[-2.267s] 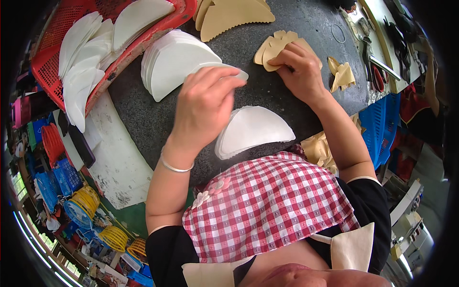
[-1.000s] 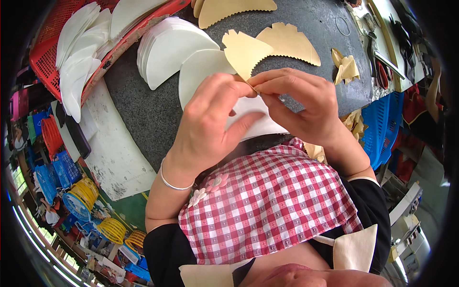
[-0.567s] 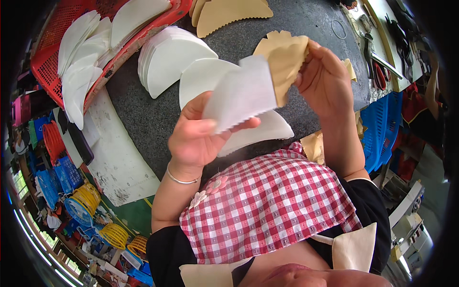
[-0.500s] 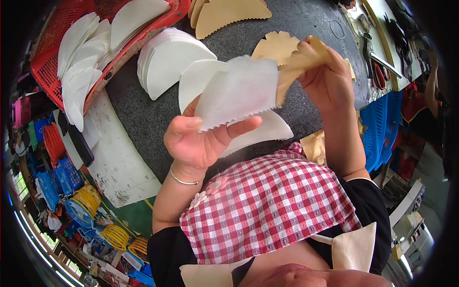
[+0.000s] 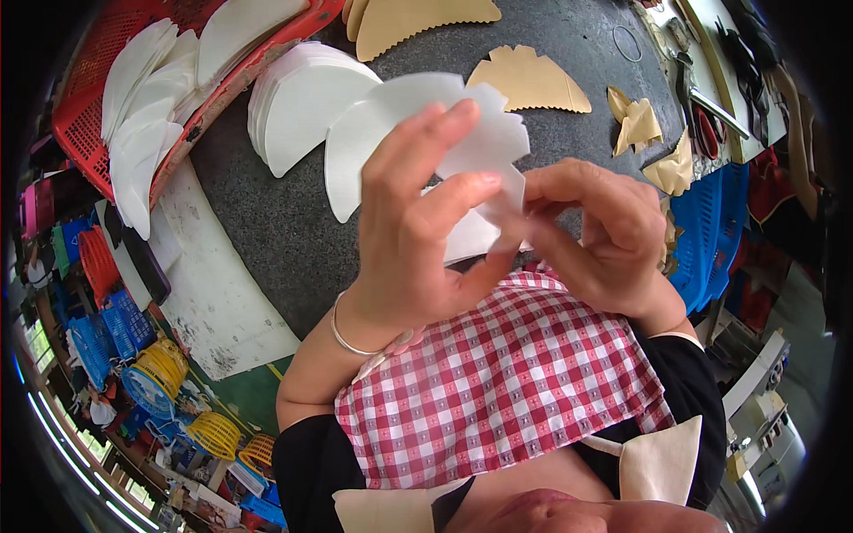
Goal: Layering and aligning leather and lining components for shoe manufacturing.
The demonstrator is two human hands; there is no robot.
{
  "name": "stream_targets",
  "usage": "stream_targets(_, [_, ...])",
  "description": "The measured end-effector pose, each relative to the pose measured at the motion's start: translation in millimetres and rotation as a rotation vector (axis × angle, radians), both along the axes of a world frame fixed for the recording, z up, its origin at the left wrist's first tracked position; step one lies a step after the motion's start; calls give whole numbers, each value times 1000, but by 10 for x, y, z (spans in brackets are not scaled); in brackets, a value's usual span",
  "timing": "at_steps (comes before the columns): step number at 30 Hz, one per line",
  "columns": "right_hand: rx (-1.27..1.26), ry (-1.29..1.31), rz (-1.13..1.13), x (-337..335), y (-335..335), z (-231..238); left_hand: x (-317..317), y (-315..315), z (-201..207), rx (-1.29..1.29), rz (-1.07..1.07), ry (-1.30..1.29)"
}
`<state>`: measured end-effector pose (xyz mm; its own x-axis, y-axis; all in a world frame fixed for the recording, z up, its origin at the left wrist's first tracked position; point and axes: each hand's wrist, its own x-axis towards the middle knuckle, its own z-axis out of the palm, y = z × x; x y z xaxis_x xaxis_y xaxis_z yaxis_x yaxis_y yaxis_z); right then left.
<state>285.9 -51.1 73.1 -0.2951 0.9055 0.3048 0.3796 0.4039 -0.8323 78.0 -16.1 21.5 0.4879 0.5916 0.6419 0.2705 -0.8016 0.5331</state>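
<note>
My left hand (image 5: 413, 222) is raised in front of me, thumb and fingers closed on a thin white scalloped sheet (image 5: 493, 129). The sheet stands tilted, with notches along its far right edge. At its lower right corner my right hand (image 5: 609, 235) pinches the edge; the fingertips are slightly blurred, and the exact grip is partly hidden. Behind the sheet, a pile of white curved pieces (image 5: 306, 111) lies fanned out on the dark table (image 5: 258, 213). Another white piece (image 5: 471, 238) lies below my hands, partly covered. Beyond them rests a tan piece (image 5: 529, 78) with notched edges.
A red basket (image 5: 84, 124) at the far left holds more white pieces (image 5: 147, 80). Tan cut pieces (image 5: 426, 27) lie at the far edge. Crumpled tan scraps (image 5: 638, 124) are at right, near scissors (image 5: 706, 129) and a blue basket (image 5: 711, 235). A pale board (image 5: 218, 293) is at left.
My right hand has let go of the tan piece and come down and left to the white sheet. My left hand has moved up and right, turning the sheet more upright.
</note>
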Motion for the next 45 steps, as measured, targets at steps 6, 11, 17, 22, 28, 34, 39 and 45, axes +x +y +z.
stream_targets(6, [-380,390,-139,104,-51,-94,-401,-98,75,-989,-13,-494])
stream_targets(11, [-603,43,-39,168,-108,-339,-588,-364,101,-1263,167,-86])
stream_targets(17, [-604,-179,-71,82,-99,-507,-496,-389,1,-1093,275,113])
stream_targets(22, [-262,-376,-21,41,-70,-663,-431,-380,-108,-1015,324,208])
stream_targets(28, [-475,-1020,-21,-104,115,-343,-412,-267,-4,-755,306,558])
stream_targets(34, [-273,-902,-100,103,227,-421,-577,19,-128,-533,457,248])
stream_targets(39, [271,-652,-207,235,665,-735,-624,192,-324,-461,450,228])
stream_targets(45, [349,-606,-73,304,647,-998,-640,231,-249,-518,409,237])
